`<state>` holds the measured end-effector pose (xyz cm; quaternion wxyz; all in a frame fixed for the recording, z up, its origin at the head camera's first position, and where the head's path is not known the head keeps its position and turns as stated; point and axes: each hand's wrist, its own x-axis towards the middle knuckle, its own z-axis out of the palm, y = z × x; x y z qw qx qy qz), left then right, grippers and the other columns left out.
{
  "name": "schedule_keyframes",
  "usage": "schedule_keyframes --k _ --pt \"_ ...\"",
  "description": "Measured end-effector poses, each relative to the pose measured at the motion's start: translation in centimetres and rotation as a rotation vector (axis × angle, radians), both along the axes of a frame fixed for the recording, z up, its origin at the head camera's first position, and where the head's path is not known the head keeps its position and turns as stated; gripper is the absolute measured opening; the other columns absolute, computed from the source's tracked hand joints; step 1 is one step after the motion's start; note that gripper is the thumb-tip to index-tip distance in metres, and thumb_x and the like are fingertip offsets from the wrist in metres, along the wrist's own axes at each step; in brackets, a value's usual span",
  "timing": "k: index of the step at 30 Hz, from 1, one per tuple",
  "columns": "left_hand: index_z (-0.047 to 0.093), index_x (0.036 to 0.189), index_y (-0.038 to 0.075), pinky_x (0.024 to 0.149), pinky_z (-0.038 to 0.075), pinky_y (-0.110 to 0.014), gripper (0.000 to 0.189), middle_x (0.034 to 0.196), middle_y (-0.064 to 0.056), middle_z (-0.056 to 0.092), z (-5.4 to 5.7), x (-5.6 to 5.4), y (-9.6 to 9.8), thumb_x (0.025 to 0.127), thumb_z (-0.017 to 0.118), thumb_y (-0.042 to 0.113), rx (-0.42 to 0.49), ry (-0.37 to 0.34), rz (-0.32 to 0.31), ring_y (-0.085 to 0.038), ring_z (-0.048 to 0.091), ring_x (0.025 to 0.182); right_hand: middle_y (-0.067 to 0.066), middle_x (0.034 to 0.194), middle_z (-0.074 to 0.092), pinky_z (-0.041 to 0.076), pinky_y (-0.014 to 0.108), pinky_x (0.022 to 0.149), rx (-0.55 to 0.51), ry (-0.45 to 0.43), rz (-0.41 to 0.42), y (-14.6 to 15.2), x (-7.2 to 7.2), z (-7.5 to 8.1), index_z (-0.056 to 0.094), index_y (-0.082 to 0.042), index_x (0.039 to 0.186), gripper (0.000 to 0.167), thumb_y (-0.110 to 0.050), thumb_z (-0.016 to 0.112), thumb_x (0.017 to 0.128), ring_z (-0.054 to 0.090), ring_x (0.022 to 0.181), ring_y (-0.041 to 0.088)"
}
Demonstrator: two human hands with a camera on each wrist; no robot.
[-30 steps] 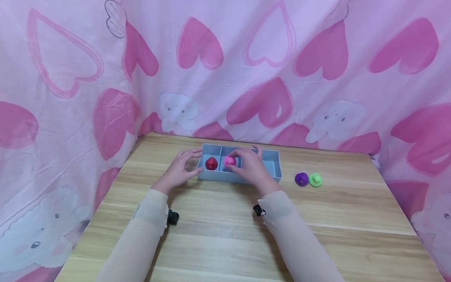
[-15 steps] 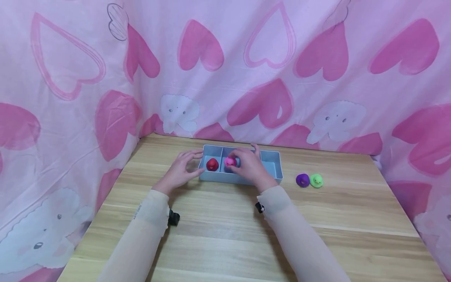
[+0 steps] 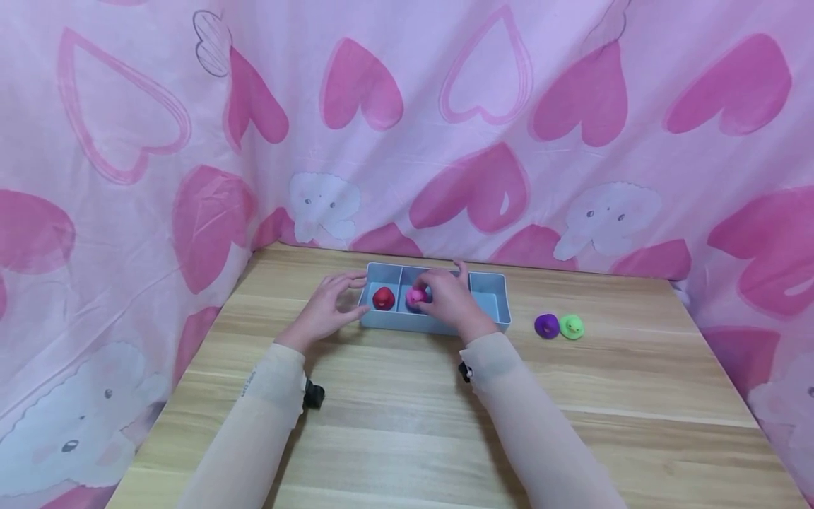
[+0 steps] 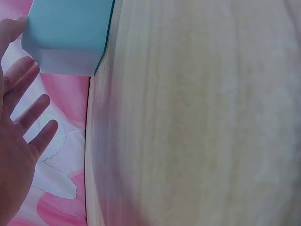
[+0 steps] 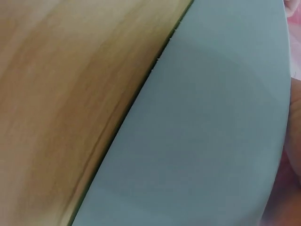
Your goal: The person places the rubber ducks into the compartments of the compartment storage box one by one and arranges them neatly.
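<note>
A long grey-blue box (image 3: pixel 407 322) with three compartments stands toward the back of the table. In its middle compartment my right hand (image 3: pixel 450 300) pinches a pink toy duck (image 3: pixel 417 296) between thumb and fingers, low inside the walls. A red toy duck (image 3: pixel 384 298) sits in the left compartment. My left hand (image 3: pixel 324 307) is at the box's left end, thumb near the front corner and fingers spread toward the back one. The left wrist view shows the fingers (image 4: pixel 42 136) fairly straight beside the box end. In the right wrist view the box's front wall (image 5: pixel 197 122) hides most of the right hand.
A purple toy duck (image 3: pixel 547 326) and a green toy duck (image 3: pixel 571 326) sit side by side on the wooden table (image 3: pixel 394 424), right of the box. A pink heart-patterned curtain (image 3: pixel 407 141) hangs behind the table's back edge and along both sides.
My right hand has lowered the pink duck slightly deeper into the middle compartment. The left hand keeps its place at the box's end; the head view has shifted a little.
</note>
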<state>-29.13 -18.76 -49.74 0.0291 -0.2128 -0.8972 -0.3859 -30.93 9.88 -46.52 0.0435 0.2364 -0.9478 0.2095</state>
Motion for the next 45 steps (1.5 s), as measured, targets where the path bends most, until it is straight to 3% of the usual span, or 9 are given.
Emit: schedule_keyframes --k 10,18,25,33,45 --pt "0.062 0.14 0.008 0.12 0.036 -0.061 0.055 0.158 -0.005 0.05 -0.1 0.1 0.0 0.093 0.078 0.033 0.012 0.013 -0.016 -0.03 0.037 0.147 -0.007 0.08 0.07 0.001 0.069 0.124 0.073 -0.034 -0.046 -0.8 -0.3 0.0 0.078 -0.021 0.091 0.013 -0.026 0.088 0.084 0.061 0.093 0.013" --pt "0.062 0.14 0.008 0.12 0.035 -0.062 0.056 0.158 -0.005 0.05 -0.2 0.2 0.2 0.093 0.078 0.032 0.008 0.014 -0.013 -0.031 0.037 0.146 -0.006 0.078 0.068 0.002 0.069 0.124 0.106 -0.052 -0.048 -0.9 -0.2 0.2 0.077 -0.019 0.09 0.012 -0.021 0.087 0.084 0.059 0.094 0.016" --pt "0.061 0.142 0.011 0.12 0.035 -0.063 0.057 0.16 -0.003 0.048 -0.2 0.3 0.3 0.093 0.077 0.035 -0.018 -0.018 -0.005 -0.029 0.035 0.148 -0.004 0.098 0.076 -0.004 0.067 0.125 0.02 -0.052 -0.029 -0.4 0.2 0.0 0.078 -0.019 0.106 0.024 -0.024 0.087 0.084 0.063 0.109 0.018" --pt "0.062 0.14 0.009 0.119 0.035 -0.062 0.056 0.158 -0.005 0.049 0.1 0.1 0.5 0.093 0.078 0.032 0.0 0.008 -0.011 -0.03 0.038 0.146 -0.001 0.119 0.073 -0.003 0.067 0.125 -0.047 0.029 -0.047 0.6 1.0 0.8 0.076 -0.018 0.115 0.033 -0.029 0.086 0.086 0.06 0.126 0.024" --pt "0.062 0.139 0.007 0.117 0.037 -0.064 0.056 0.157 -0.005 0.051 0.2 0.1 0.2 0.092 0.079 0.031 0.008 0.039 -0.023 -0.033 0.038 0.145 0.001 0.116 0.072 0.005 0.068 0.123 -0.073 0.11 -0.054 3.1 2.6 1.4 0.076 -0.017 0.109 0.026 -0.023 0.086 0.085 0.06 0.123 0.027"
